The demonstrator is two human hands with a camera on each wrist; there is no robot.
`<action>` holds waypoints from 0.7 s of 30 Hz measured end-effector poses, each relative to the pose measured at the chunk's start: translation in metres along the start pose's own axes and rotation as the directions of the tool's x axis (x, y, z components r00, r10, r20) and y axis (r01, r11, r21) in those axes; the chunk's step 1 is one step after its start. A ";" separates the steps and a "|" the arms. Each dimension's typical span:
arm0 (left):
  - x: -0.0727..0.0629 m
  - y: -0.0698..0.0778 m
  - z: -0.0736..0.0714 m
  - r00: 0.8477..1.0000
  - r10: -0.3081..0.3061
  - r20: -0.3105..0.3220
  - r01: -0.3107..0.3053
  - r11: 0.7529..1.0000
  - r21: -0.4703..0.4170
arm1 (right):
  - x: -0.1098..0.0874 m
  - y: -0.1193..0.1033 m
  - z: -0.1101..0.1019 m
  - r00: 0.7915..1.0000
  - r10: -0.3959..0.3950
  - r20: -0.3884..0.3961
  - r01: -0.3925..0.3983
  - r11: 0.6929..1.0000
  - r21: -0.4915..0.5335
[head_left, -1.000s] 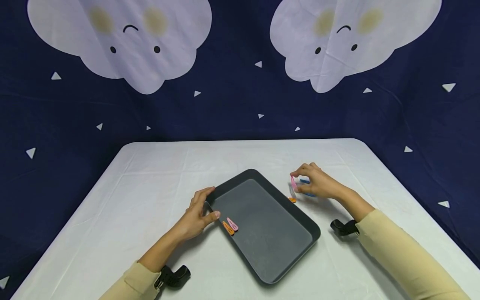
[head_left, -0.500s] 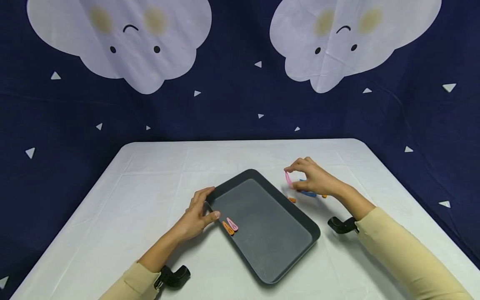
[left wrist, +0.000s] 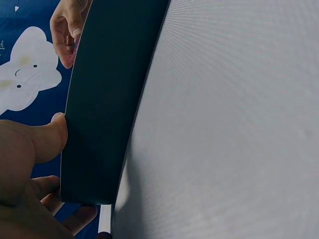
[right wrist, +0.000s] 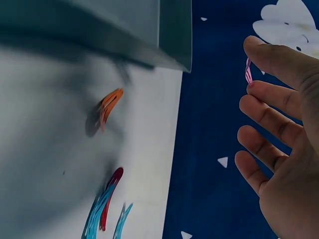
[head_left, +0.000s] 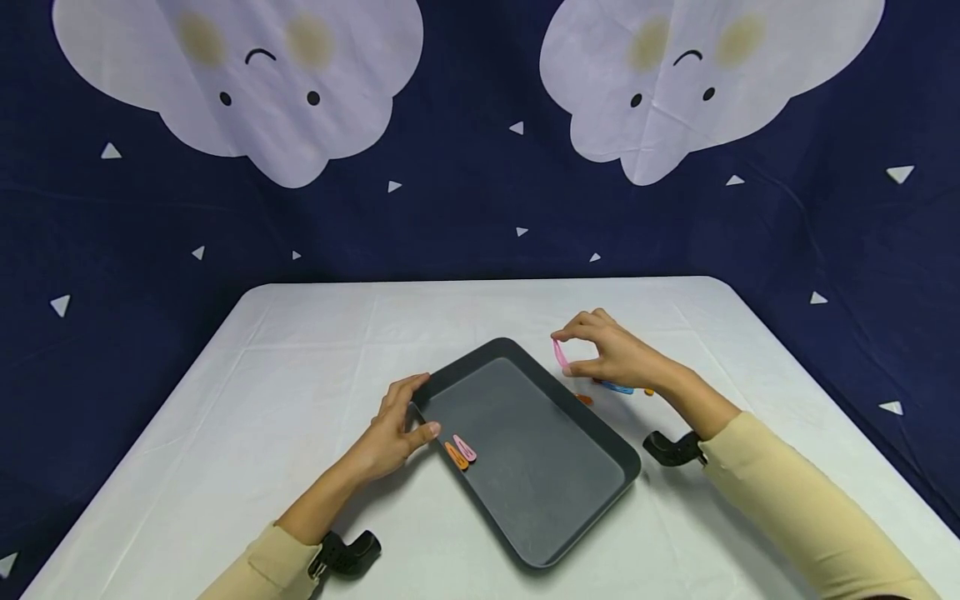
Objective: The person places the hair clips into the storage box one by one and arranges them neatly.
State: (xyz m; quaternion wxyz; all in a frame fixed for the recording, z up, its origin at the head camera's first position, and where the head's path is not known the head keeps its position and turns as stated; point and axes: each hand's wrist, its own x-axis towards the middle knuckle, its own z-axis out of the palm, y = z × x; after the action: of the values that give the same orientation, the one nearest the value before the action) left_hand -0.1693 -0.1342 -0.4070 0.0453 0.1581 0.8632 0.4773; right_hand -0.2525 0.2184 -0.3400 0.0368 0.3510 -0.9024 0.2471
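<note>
My right hand (head_left: 615, 352) pinches a pink hair clip (head_left: 559, 352) between thumb and index finger, just off the back right wall of a dark grey baking tray (head_left: 540, 450). In the right wrist view the clip (right wrist: 248, 72) shows between the fingertips, the other fingers spread apart. At the tray's left corner, my left hand (head_left: 397, 427) holds the rim, thumb on one wall and fingers around the outside. Inside the tray, an orange hair clip (head_left: 456, 456) and another pink hair clip (head_left: 466, 448) lie side by side near the left wall.
On the white table (head_left: 315, 350), right of the tray, lies an orange hair clip (right wrist: 110, 107). Behind it are a dark red clip (right wrist: 117, 175), blue clips (right wrist: 122, 221), and a yellow-orange clip (head_left: 648, 392) partly under my wrist. A dark blue cloud-patterned cloth (head_left: 465, 233) hangs behind.
My right hand has moved left toward the tray with the pink hair clip, uncovering a yellow-orange clip on the table. The left hand and tray have stayed put.
</note>
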 end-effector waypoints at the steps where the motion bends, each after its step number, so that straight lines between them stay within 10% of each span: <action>1: 0.000 0.000 0.000 1.000 0.000 0.000 0.000 1.000 0.000 | 0.001 -0.002 0.001 1.000 -0.007 -0.002 0.007 1.000 0.000; 21: 0.000 0.000 0.000 1.000 0.002 -0.007 -0.002 1.000 0.001 | 0.017 -0.030 0.018 0.997 -0.059 0.050 0.058 0.998 0.018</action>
State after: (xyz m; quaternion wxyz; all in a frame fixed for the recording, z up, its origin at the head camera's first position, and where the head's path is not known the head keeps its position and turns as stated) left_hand -0.1694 -0.1343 -0.4068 0.0419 0.1574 0.8635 0.4773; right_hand -0.2438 0.1804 -0.3385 0.0181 0.3837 -0.8903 0.2446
